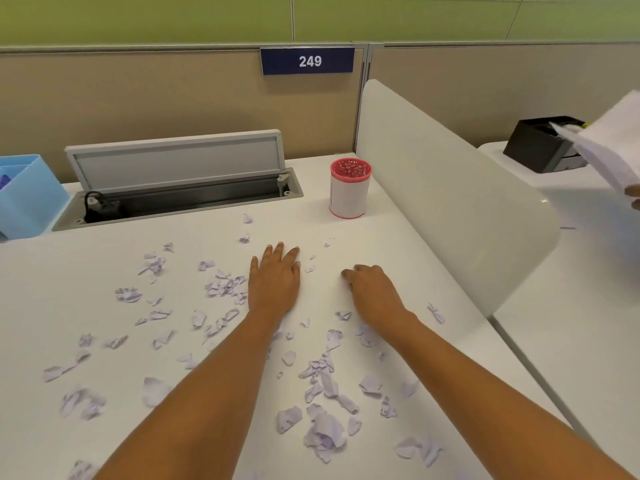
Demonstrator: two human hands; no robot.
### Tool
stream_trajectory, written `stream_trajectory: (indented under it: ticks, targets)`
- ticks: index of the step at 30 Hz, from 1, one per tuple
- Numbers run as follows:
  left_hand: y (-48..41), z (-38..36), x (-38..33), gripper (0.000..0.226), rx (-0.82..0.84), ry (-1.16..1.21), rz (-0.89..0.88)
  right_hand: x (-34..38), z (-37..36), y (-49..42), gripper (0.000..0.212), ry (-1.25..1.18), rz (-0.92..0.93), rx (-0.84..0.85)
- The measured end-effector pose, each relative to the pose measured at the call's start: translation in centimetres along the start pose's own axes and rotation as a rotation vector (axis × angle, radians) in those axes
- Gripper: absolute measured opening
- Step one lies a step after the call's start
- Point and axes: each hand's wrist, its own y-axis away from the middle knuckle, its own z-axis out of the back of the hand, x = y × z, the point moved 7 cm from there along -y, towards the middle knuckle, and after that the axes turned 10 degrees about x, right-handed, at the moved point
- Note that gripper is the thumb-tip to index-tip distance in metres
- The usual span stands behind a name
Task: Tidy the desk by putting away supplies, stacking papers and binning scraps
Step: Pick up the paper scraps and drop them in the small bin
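- Station with sign 249 (308,60), mid-tidy: torn paper scraps (325,434) strewn across most of the white surface (86,254), none visibly binned.
- Left hand (275,282) flat on the surface, fingers straight, holding nothing, just beside a cluster of scraps.
- Right hand (372,291) with fingers curled down onto the surface; impossible to tell whether pinching a scrap.
- Pink-rimmed cup (349,188) upright toward the back, well apart from both hands.
- Blue organiser (24,195) at the far left edge.
- Judged early: nearly all gathering and binning left to do.
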Motion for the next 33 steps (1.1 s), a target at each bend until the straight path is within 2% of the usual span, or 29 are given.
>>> stream_trajectory:
  ticks: [5, 8, 12, 14, 16, 20, 23, 26, 30, 33]
  targets:
    - [0.0, 0.1, 0.0, 0.045, -0.026, 0.025, 0.005, -1.0, 0.7, -0.9, 0.029, -0.010, 0.011, 0.030]
    - [0.0, 0.1, 0.1, 0.044, -0.032, 0.047, 0.010, -2.3, 2.4, -1.7, 0.025, -0.260, -0.079, -0.001]
    - [-0.1, 0.1, 0.1, 0.044, -0.044, 0.035, 0.011, -4.3, 4.2, -2.6, 0.018, -0.689, -0.219, 0.068]
    - [-0.1, 0.2, 0.2, 0.044, -0.056, 0.031, 0.017, -4.6, 5.4, -3.4, 0.018, -0.957, -0.236, 0.049]
    - [-0.2, 0.2, 0.1, 0.044, -0.063, 0.034, 0.017, -4.8, 7.3, -4.7, 0.023, -1.071, -0.225, -0.005]
    - [-0.1, 0.1, 0.2, 0.044, -0.064, 0.042, 0.020, -5.2, 11.9, -8.7, 0.023, -1.088, -0.223, -0.175]
    - [-0.2, 0.0, 0.2, 0.044, -0.058, 0.036, 0.020, -5.8, 14.0, -11.7, 0.022, -0.984, -0.302, -0.281]
    - [-0.2, 0.0, 0.1, 0.045, -0.056, 0.029, 0.021, -6.1, 14.9, -13.7, 0.028, -0.864, -0.355, -0.324]
    - [-0.3, 0.0, 0.1, 0.044, -0.062, 0.020, 0.021, -5.9, 15.1, -14.8, 0.027, -0.830, -0.296, -0.299]
    - [-0.3, -0.1, 0.1, 0.045, -0.056, 0.012, 0.019, -6.0, 15.8, -14.3, 0.024, -0.852, -0.243, -0.356]
